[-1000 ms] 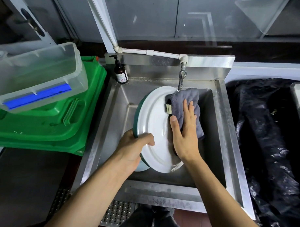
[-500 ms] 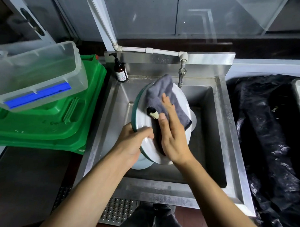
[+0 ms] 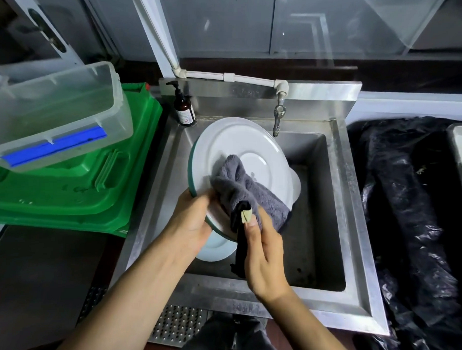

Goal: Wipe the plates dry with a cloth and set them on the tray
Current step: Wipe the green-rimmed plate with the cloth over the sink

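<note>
Gripping the plate by its lower-left rim, left hand tilts it above the sink. Right hand beside it clutches grey cloth against plate's face; fingertips hidden in folds. Second plate below hands, mostly covered.

Commercial kitchen: stainless sink, wall tap, stacked green trays.

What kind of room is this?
Probably a restaurant or canteen dishwashing area: a deep stainless steel sink with a wall tap, stacked green plastic trays, and a pump soap bottle.
</note>
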Demonstrator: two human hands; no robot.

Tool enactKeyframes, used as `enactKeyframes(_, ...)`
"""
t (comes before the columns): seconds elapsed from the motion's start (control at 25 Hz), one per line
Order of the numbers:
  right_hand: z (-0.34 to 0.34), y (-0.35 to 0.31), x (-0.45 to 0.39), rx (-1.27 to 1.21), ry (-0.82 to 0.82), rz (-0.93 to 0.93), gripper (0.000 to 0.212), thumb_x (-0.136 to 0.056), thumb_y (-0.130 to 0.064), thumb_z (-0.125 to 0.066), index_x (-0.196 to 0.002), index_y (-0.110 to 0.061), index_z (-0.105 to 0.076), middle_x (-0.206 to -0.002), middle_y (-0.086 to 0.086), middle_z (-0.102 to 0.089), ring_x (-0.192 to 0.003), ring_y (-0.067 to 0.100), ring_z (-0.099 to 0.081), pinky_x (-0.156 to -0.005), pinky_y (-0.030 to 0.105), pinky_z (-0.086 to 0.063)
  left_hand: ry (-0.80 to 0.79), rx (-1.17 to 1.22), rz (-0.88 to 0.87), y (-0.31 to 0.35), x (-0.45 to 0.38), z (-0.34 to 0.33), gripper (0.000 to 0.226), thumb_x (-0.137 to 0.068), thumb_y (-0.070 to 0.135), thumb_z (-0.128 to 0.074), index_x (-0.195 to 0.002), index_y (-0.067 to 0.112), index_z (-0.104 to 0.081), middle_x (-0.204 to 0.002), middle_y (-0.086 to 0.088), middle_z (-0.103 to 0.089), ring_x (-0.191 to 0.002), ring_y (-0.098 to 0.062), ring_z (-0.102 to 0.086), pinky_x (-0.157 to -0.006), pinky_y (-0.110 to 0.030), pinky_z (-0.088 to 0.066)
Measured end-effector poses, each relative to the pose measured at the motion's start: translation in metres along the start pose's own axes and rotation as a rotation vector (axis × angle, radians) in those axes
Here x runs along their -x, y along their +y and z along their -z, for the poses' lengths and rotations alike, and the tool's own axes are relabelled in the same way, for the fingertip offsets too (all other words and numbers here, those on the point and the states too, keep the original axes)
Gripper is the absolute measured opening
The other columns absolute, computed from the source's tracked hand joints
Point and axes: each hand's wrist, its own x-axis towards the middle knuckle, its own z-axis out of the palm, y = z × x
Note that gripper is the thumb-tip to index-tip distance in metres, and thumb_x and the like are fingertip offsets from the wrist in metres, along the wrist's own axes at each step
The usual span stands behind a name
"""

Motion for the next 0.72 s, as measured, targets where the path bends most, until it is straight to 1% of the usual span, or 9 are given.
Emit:
enactKeyframes(0.08, 0.005, 0.011, 0.009, 0.137, 0.021, 0.157, 0.041, -0.111, -0.038, -0.032, -0.148, -0.033, -0.049, -0.147, -0.009, -0.055, -0.140, 0.022, -0.048, -0.117, 0.047, -0.036, 0.019, 0.059, 0.036, 0.001, 0.000, 0.000, 0.022, -0.088, 0.001, -0.058, -0.107, -0.001, -0.068, -0.097, -0.016, -0.071, -0.089, -0.025, -0.067, -0.076, -0.031, -0.057)
enactKeyframes(0.16, 0.009, 0.025, 0.014, 0.231, 0.065, 0.229, 0.043, -0.111, -0.033, -0.028, -0.152, -0.037, -0.041, -0.154, -0.014, -0.047, -0.146, 0.019, -0.041, -0.122, 0.040, -0.028, 0.033, 0.031, 0.038, 0.002, 0.002, 0.000, 0.021, -0.084, -0.008, -0.052, -0.094, 0.002, -0.068, -0.087, -0.014, -0.069, -0.082, -0.025, -0.066, -0.069, -0.028, -0.057)
enactKeyframes(0.28, 0.016, 0.036, -0.001, 0.222, 0.233, 0.010, 0.041, -0.110, -0.041, -0.027, -0.149, -0.053, -0.033, -0.156, -0.027, -0.038, -0.149, 0.004, -0.032, -0.123, 0.026, -0.024, 0.004, -0.010, 0.024, 0.007, 0.008, 0.001, 0.027, -0.069, -0.008, -0.058, -0.087, 0.008, -0.070, -0.085, -0.009, -0.071, -0.082, -0.024, -0.070, -0.073, -0.029, -0.057)
enactKeyframes(0.32, 0.020, 0.038, -0.011, 0.196, 0.290, -0.075, 0.040, -0.110, -0.042, -0.028, -0.148, -0.053, -0.033, -0.157, -0.025, -0.037, -0.149, 0.000, -0.030, -0.122, 0.024, -0.024, -0.025, -0.026, 0.014, 0.008, 0.011, 0.001, 0.030, -0.063, -0.007, -0.060, -0.085, 0.011, -0.071, -0.087, -0.008, -0.071, -0.083, -0.022, -0.070, -0.074, -0.030, -0.056)
enactKeyframes(0.4, 0.031, 0.039, -0.036, 0.154, 0.354, -0.191, 0.043, -0.111, -0.037, -0.031, -0.154, -0.040, -0.032, -0.162, -0.017, -0.032, -0.150, -0.004, -0.024, -0.124, 0.026, -0.021, -0.062, -0.066, 0.005, 0.008, 0.017, -0.001, 0.030, -0.058, -0.003, -0.061, -0.078, 0.014, -0.073, -0.086, -0.005, -0.072, -0.080, -0.018, -0.071, -0.071, -0.027, -0.056)
enactKeyframes(0.48, 0.036, 0.031, -0.059, 0.172, 0.327, -0.244, 0.046, -0.112, -0.033, -0.032, -0.158, -0.033, -0.028, -0.162, -0.019, -0.023, -0.151, -0.006, -0.015, -0.126, 0.029, -0.016, -0.085, -0.099, -0.013, 0.007, 0.018, -0.003, 0.030, -0.057, -0.002, -0.061, -0.079, 0.013, -0.074, -0.086, -0.006, -0.072, -0.081, -0.018, -0.070, -0.073, -0.028, -0.053)
enactKeyframes(0.52, 0.034, 0.025, -0.066, 0.188, 0.290, -0.230, 0.045, -0.112, -0.031, -0.033, -0.156, -0.039, -0.026, -0.162, -0.020, -0.022, -0.151, -0.007, -0.013, -0.127, 0.032, -0.014, -0.092, -0.111, -0.026, 0.008, 0.018, -0.004, 0.029, -0.057, -0.002, -0.060, -0.077, 0.013, -0.074, -0.084, -0.005, -0.072, -0.080, -0.018, -0.069, -0.072, -0.027, -0.053)
enactKeyframes(0.6, 0.023, 0.013, -0.067, 0.196, 0.171, -0.109, 0.044, -0.112, -0.030, -0.033, -0.148, -0.054, -0.024, -0.165, -0.018, -0.020, -0.153, -0.005, -0.011, -0.128, 0.033, -0.012, -0.082, -0.131, -0.048, 0.009, 0.014, -0.006, 0.024, -0.056, -0.002, -0.060, -0.071, 0.012, -0.073, -0.081, -0.007, -0.070, -0.079, -0.021, -0.067, -0.070, -0.026, -0.052)
enactKeyframes(0.72, 0.009, 0.012, -0.054, 0.296, -0.057, 0.169, 0.046, -0.112, -0.035, -0.031, -0.157, -0.043, -0.027, -0.169, -0.014, -0.019, -0.156, 0.007, -0.013, -0.127, 0.029, -0.011, -0.048, -0.117, -0.044, 0.004, 0.011, -0.004, 0.035, -0.054, -0.002, -0.059, -0.088, 0.001, -0.070, -0.093, -0.020, -0.070, -0.088, -0.031, -0.068, -0.082, -0.038, -0.052)
